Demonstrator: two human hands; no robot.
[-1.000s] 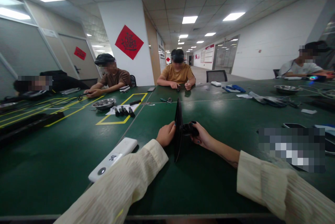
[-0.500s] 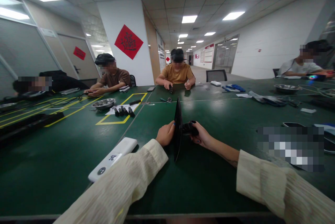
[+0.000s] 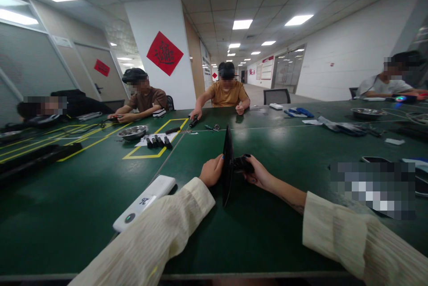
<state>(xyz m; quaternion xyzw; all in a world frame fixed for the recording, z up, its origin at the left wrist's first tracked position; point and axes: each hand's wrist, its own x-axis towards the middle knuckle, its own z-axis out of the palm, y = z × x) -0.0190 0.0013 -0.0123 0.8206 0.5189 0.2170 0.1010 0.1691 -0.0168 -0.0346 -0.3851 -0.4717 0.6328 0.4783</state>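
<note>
Upright in front of me is a thin black panel, seen almost edge-on, so I cannot make out its kind. My left hand is closed at its left face, with fingertips partly hidden at the panel. A stubby black fitting sticks out from the right side of the panel. Around the outer end of that fitting my right hand is closed, thumb on top. Left of my left forearm lies a white power bank marked 26.
Across the table, a co-worker's hand holds a dark tool. Pliers lie near the middle. Several black parts and a steel bowl stand left. At right is a blurred-out object.
The co-worker opposite has moved the dark tool from in front of the body to the left, near the yellow tape. My hands and the black panel stay as they were.
</note>
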